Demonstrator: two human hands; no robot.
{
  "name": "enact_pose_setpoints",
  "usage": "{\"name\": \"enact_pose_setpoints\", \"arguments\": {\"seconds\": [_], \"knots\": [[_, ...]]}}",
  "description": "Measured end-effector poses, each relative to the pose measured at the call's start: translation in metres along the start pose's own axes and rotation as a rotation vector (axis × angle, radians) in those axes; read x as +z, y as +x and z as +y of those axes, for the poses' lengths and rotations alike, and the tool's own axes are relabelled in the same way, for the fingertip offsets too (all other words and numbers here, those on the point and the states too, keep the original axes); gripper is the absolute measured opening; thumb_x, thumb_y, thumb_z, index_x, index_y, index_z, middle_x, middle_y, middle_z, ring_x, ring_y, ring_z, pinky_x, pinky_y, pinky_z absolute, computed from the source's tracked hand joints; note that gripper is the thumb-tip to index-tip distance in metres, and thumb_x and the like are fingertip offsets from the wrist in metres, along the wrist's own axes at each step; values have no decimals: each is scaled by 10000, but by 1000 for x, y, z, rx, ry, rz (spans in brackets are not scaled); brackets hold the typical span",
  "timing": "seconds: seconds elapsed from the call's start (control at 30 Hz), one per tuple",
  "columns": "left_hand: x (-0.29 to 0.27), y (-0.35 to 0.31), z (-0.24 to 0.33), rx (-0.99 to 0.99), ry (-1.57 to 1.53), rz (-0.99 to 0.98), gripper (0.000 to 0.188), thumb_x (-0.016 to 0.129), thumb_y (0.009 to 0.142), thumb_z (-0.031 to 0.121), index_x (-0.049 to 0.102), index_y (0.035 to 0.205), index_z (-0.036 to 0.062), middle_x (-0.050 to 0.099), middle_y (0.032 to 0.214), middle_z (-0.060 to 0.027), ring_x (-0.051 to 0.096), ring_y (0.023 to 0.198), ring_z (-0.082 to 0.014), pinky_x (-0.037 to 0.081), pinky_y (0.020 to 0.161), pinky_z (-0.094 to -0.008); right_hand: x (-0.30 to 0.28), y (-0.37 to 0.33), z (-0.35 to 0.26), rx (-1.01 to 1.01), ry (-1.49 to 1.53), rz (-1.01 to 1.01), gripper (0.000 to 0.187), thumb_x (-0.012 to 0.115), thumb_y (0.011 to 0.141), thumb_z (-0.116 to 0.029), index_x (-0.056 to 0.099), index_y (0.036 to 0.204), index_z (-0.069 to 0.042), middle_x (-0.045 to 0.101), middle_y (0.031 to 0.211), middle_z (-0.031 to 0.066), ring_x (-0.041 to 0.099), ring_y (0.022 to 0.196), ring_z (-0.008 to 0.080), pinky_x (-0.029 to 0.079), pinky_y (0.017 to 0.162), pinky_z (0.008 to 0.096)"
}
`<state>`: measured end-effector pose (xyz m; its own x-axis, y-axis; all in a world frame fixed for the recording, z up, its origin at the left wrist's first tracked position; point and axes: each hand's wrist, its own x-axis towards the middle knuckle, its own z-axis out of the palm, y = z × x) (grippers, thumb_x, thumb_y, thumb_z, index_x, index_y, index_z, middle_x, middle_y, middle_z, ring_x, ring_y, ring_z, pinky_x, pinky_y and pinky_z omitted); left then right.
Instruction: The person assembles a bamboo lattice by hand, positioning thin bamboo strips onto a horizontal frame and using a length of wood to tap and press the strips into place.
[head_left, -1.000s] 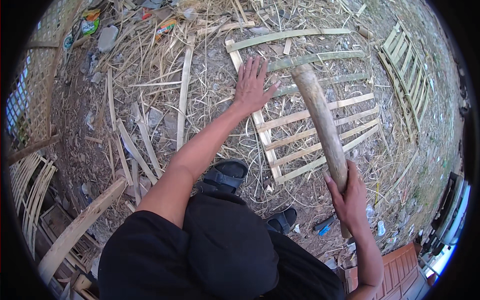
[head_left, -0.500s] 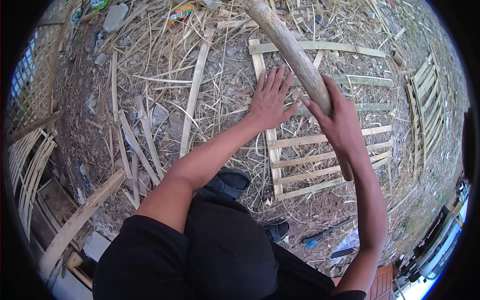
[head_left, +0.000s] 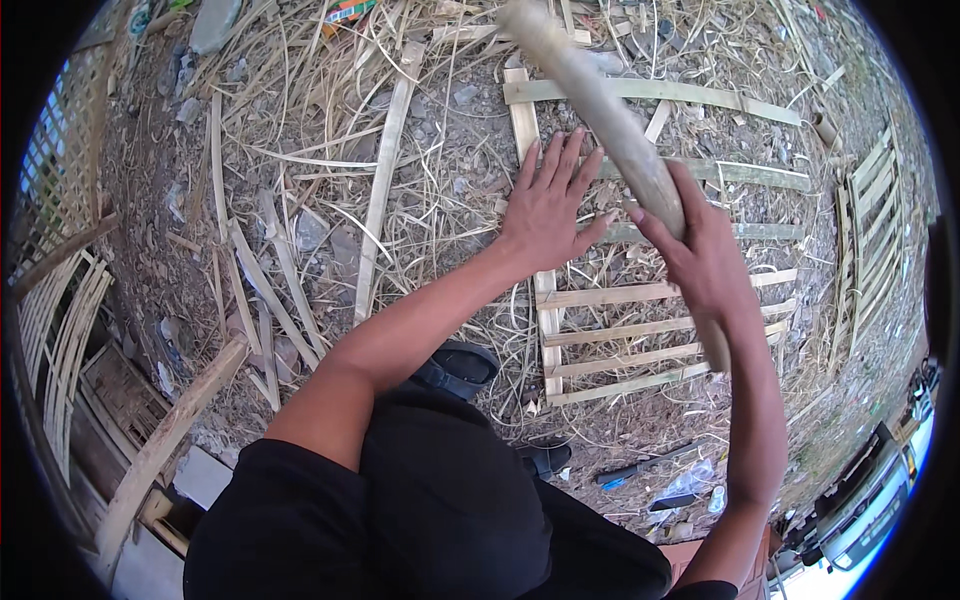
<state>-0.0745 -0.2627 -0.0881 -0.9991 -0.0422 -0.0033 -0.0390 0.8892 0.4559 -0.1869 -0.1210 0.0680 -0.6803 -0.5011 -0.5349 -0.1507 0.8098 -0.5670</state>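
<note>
One-handed, grips a wooden stick point(head_left: 612, 116) with right hand point(head_left: 708, 258), right of centre; spreads left hand point(head_left: 548, 210), upper centre, over slatted frame point(head_left: 608, 296).

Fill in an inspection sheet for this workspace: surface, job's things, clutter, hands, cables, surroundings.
Surface: bare ground, littered.
Job's things: slats in a row, left ends at one strip; stick held at a slant, blurred at its upper end.
Clutter: loose strands, dark tool, clear plastic.
Hands: left hand spread over the strip; right hand grips the stick.
Cables: nothing seen.
Surroundings: slatted panel right, lattice left, vehicle lower right.
</note>
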Motion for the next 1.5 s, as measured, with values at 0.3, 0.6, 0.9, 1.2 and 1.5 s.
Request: {"name": "enact_pose_setpoints", "arguments": {"seconds": [0.3,0.6,0.9,1.2,1.5], "knots": [[-3,1,0,0,-7,34,803,490,964,551,287,1548,40,241,1590,-260,247,1466,-418,123,1208,-575,-23,11,-13,44,163,-38,667,676,942,-351,434,1462,-11,680,780,109,573,494,148,519,522,322],[-3,-3,-1,-18,39,-8,843,416,960,603,255,1568,41,228,1606,-258,206,1495,-403,54,1230,-549,18,-11,6,-129,233,131,498,669,943,-214,450,1345,-21,698,756,207,710,620,318,536,540,390],[-6,-3,-1,-24,56,-101,802,433,955,589,375,1505,8,247,1588,-277,215,1491,-407,54,1229,-552,48,-35,10,-245,228,260,505,687,924,-230,453,1326,-32,679,758,254,696,718,449,538,623,500],[-1,-2,-1,-13,-9,11,827,484,943,557,265,1563,56,202,1606,-275,211,1490,-415,81,1224,-557,46,-51,0,-49,312,240,475,686,940,-202,454,1316,-26,691,823,240,737,745,367,540,603,433],[-7,0,0,-17,182,-249,787,492,913,591,496,1439,6,381,1509,-282,219,1483,-425,14,1226,-572,51,-55,9,-5,73,50,519,669,949,-255,450,1342,2,679,805,278,697,728,448,532,616,487]]}}
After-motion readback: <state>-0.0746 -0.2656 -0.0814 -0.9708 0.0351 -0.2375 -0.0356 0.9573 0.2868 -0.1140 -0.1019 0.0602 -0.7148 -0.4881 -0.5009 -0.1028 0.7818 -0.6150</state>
